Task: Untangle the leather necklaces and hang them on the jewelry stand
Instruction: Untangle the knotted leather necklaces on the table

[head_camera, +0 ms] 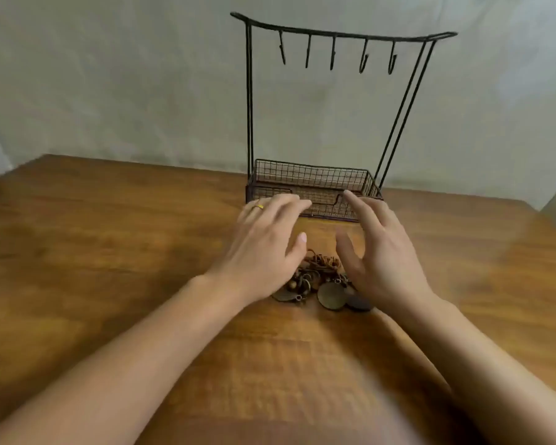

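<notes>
Your left hand (267, 242) and right hand (377, 248) hover over the tangled leather necklaces (321, 277), one on each side, fingers spread and relaxed, holding nothing yet. The tangle lies on the wooden table (109, 252), just in front of the wire basket (312, 179) at the foot of the jewelry stand (341, 33). Brown cords are bunched at the far side of the heap, with beads and round bronze-coloured pendants (331, 295) fanned toward you.

The step in hand looks like the first pick-up. Don't scoop the whole heap; that would likely tighten the knot. Pin the mass lightly with one hand, and with the other pinch a single pendant, since each probably marks one necklace. Follow its cord back into the bunch and ease the loops apart rather than pulling hard. How many necklaces there are can't be told from here.

All five hooks (333, 53) under the top bar hang bare, so any of them can take the first cord you free.
</notes>
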